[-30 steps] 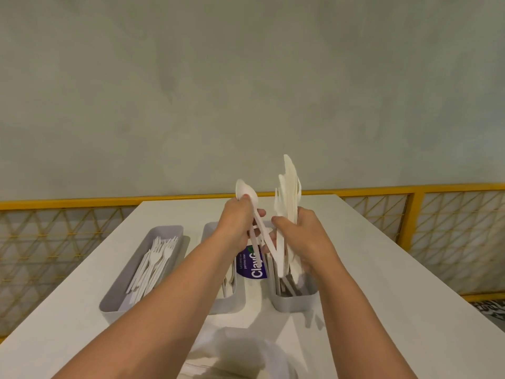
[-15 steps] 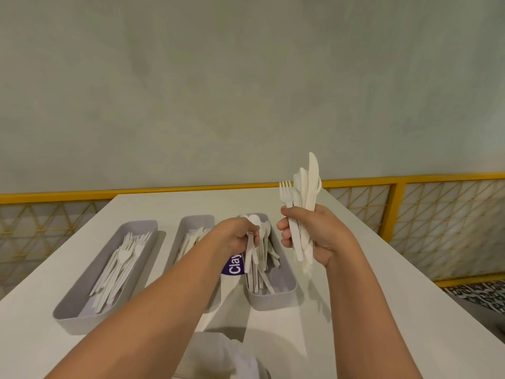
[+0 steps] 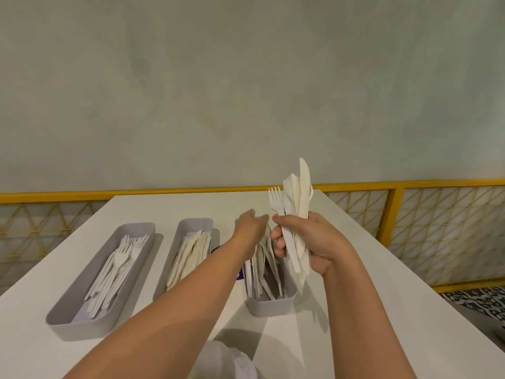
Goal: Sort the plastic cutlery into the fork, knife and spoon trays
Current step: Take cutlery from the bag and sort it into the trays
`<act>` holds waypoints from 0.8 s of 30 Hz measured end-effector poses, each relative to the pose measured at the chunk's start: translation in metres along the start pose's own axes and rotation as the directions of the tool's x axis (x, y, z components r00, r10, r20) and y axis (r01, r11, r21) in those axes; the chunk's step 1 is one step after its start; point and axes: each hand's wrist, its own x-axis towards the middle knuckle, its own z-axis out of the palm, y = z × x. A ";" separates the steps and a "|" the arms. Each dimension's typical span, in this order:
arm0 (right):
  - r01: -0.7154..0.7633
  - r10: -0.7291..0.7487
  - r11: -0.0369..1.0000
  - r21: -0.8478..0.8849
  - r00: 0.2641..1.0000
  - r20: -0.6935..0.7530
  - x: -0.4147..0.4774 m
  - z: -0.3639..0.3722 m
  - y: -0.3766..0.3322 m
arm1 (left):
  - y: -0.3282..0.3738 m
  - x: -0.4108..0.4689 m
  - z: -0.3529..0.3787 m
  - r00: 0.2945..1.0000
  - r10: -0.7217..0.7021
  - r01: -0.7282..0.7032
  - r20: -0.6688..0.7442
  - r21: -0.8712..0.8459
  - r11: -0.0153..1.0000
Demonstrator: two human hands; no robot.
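White plastic fills your right hand (image 3: 308,242): its fingers curl tight round a bundle of cutlery (image 3: 296,214) held upright, with a fork (image 3: 275,198) at the left edge and a knife (image 3: 304,181) standing tallest. Your left hand (image 3: 250,228) reaches across with its fingers stretched towards the fork's neck, just short of your right thumb, and holds nothing that shows.

Below lies a white table (image 3: 382,296), backed by a yellow railing (image 3: 410,184) and a pale grey-green wall (image 3: 246,91); a patterned floor (image 3: 475,299) shows at the right.

Three grey trays stand side by side. The left tray (image 3: 79,328) holds forks (image 3: 117,261), the middle tray (image 3: 195,222) holds knives (image 3: 188,253), and the right tray (image 3: 270,306) holds long white handles (image 3: 262,269) whose heads your left hand hides. Both hands hover above that right tray's far end, the bundle just to its right.
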 end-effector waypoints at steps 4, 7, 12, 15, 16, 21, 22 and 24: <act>-0.008 0.006 1.000 0.029 0.998 0.064 -0.001 0.002 -0.001 | 0.017 -0.009 -0.013 0.994 0.081 -0.070 0.076 -0.140 0.988; -0.004 0.003 1.000 0.013 0.998 0.063 -0.001 0.007 0.000 | 0.024 -0.032 -0.024 0.959 0.115 -0.096 0.259 -0.086 0.992; 0.011 -0.008 0.998 -0.069 0.999 0.043 -0.001 0.022 0.005 | 0.021 -0.047 -0.040 0.940 0.016 0.003 0.340 -0.054 0.999; -0.004 0.009 0.995 -0.098 0.998 0.058 -0.001 0.031 0.009 | 0.017 -0.049 -0.051 0.949 -0.012 0.044 0.316 -0.094 0.995; -0.011 0.018 0.994 -0.112 0.998 0.064 -0.001 0.034 0.010 | 0.017 -0.050 -0.054 0.955 -0.023 0.050 0.296 -0.085 0.995; -0.028 0.045 0.981 -0.192 0.995 0.084 -0.002 0.044 0.014 | 0.018 -0.048 -0.069 0.984 -0.034 0.056 0.174 -0.125 0.991; -0.034 0.051 0.978 -0.206 0.995 0.082 -0.002 0.046 0.015 | 0.019 -0.048 -0.072 0.986 -0.036 0.062 0.166 -0.157 0.986; -0.047 0.067 0.977 -0.208 0.994 0.088 -0.002 0.047 0.015 | 0.021 -0.047 -0.079 0.989 -0.026 0.060 0.148 -0.229 0.972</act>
